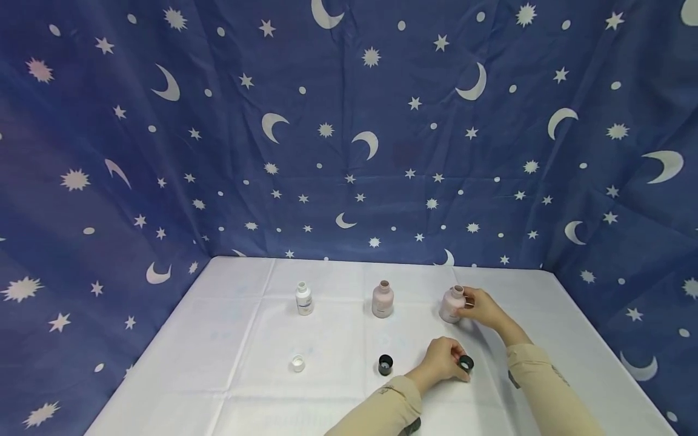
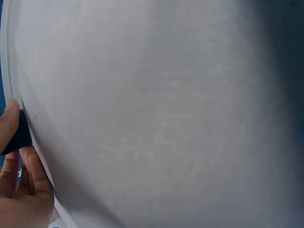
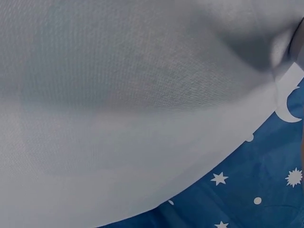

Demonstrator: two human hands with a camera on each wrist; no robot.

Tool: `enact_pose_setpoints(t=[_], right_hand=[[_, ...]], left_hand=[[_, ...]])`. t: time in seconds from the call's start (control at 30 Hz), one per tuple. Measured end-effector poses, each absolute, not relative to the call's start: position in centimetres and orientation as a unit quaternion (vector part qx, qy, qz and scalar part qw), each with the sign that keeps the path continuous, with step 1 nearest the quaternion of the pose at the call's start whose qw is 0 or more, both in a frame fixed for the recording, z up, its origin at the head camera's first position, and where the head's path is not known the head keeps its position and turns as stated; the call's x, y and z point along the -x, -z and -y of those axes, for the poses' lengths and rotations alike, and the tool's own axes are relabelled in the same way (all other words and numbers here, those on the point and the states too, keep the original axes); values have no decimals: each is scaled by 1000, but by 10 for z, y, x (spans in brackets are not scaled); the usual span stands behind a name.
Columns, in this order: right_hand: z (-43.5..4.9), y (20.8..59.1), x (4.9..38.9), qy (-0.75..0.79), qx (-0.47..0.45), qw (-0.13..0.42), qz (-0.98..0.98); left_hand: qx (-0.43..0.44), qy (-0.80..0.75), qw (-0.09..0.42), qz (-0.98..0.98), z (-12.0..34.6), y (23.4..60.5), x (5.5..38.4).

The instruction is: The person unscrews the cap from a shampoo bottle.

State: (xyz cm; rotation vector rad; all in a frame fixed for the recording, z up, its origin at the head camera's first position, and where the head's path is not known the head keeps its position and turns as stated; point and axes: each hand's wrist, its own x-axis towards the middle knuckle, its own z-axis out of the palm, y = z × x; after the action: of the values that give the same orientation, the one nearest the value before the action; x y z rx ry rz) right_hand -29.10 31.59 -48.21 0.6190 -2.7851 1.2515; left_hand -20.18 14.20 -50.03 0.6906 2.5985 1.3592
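Observation:
My left hand [image 1: 440, 361] pinches a black screw cap [image 1: 466, 363] between thumb and fingers, close over the white tabletop. The left wrist view shows the same dark cap [image 2: 21, 133] between the thumb and fingers at the left edge. Farther back on the right, my right hand [image 1: 482, 307] grips an uncapped pink bottle [image 1: 451, 306] from its right side; the bottle is upright with a slight tilt. In the right wrist view, tablecloth fills most of the picture and the hand is almost wholly out of frame.
Left of the held bottle stand another open pink bottle [image 1: 383, 300] and a small open white bottle [image 1: 304, 300]. In front of them lie a second black cap [image 1: 385, 364] and a white cap [image 1: 297, 363]. A blue star-and-moon curtain [image 1: 349, 133] encloses the white table [image 1: 218, 339].

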Motion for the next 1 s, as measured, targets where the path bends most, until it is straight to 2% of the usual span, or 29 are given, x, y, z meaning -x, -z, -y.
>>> enact_pose_setpoints(t=[0.6,0.9,1.0], right_hand=[[-313,486,301,-393,-193,-15,899],[-321,485,307,-405,-235,-25,883],[-325,485,309,-412,-248,-59,875]], left_hand=[[-212,-403,69,-888,-143,498,206],[-234,-364,70,-899,-146,495,213],[-240,-355,86,-899,-144,493,213]])
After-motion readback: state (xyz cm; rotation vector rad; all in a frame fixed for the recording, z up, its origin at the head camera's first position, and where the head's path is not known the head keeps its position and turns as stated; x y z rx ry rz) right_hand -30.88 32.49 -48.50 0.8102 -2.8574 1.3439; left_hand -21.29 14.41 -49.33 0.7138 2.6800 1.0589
